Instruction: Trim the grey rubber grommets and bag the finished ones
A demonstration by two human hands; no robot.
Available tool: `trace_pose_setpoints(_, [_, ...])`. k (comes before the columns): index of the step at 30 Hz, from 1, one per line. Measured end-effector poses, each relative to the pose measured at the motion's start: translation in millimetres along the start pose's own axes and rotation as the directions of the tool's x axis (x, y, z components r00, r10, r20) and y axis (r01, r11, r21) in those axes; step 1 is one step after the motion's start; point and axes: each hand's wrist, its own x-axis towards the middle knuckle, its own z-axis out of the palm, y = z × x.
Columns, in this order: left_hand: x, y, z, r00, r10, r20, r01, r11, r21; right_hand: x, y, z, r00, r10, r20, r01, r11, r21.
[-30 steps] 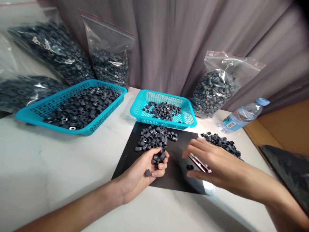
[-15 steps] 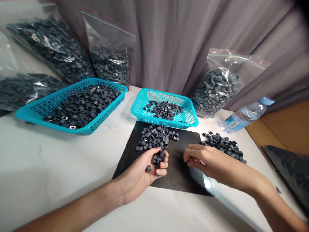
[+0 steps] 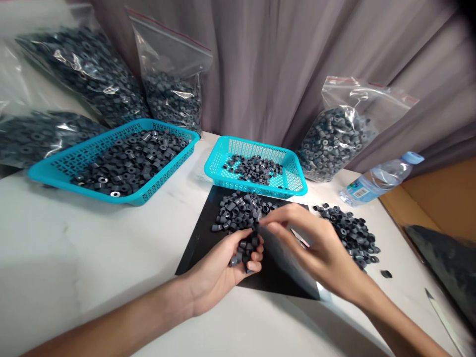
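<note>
Several small dark grey cylindrical caps (image 3: 244, 249) lie in the cupped palm of my left hand (image 3: 217, 270), its fingers curled round them above the black mat (image 3: 201, 243). Thumb and forefinger of my right hand (image 3: 308, 243) come together at the top of that handful; whatever they pinch is too small and blurred to name. A heap of grey caps (image 3: 238, 210) sits on the mat just beyond my left hand. To the right of my right hand, another pile of caps (image 3: 351, 230) rests on the white table (image 3: 111, 248).
Behind the mat stands a small turquoise basket (image 3: 256, 188) with caps; a larger turquoise basket (image 3: 85, 193) is at the left. Clear bags of caps (image 3: 174, 101) line the back, one bag (image 3: 334, 134) at the right beside a tilted water bottle (image 3: 381, 178).
My right hand has moved left, from over the mat's right side to the caps in my left hand. The right pile shows more fully. My left hand stays nearly in place.
</note>
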Motion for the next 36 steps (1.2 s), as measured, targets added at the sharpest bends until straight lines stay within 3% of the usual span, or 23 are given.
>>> trace_pose_setpoints(2, [0,1,1.2,1.0,0.004,-0.016,-0.004,1.0,0.003,0,0,-4,0.997,0.051,-0.062,-0.051,0.999,-0.01])
trace_pose_setpoints(4, [-2,1,1.5,0.998,0.029,-0.051,-0.029,1.0,0.006,-1,-4,1,0.998,0.037,-0.051,-0.039,0.999,-0.032])
trace_pose_setpoints(8, [-4,0,-0.9,0.988,0.034,-0.149,-0.017,0.994,0.11,-8,-13,31,0.991,-0.098,0.087,0.11,0.983,-0.149])
trace_pose_setpoints(12, [-2,-3,-3.6,0.992,0.058,-0.109,-0.037,0.982,0.186,-13,-11,54,0.994,-0.085,0.063,0.095,0.98,-0.174])
trace_pose_setpoints(15, [0,-4,-4.8,0.998,0.062,-0.022,-0.057,0.982,0.181,-15,-7,54,0.998,-0.058,0.038,0.061,0.995,-0.084])
trace_pose_setpoints(21, [-1,-2,-7.2,0.996,0.092,0.014,-0.093,0.991,0.095,-9,-5,44,0.998,0.062,-0.002,-0.061,0.981,0.185])
trace_pose_setpoints(25, [-3,0,-4.9,0.995,0.1,0.029,-0.102,0.992,0.076,-6,2,44,0.976,0.218,0.01,-0.199,0.868,0.455])
trace_pose_setpoints(28, [-4,3,-2.1,0.995,0.103,0.013,-0.104,0.991,0.085,-6,9,45,0.969,0.246,0.037,-0.218,0.769,0.601])
trace_pose_setpoints(36, [-6,6,-2.5,0.992,0.111,0.056,-0.115,0.99,0.076,-5,12,39,0.971,0.239,0.02,-0.194,0.732,0.653])
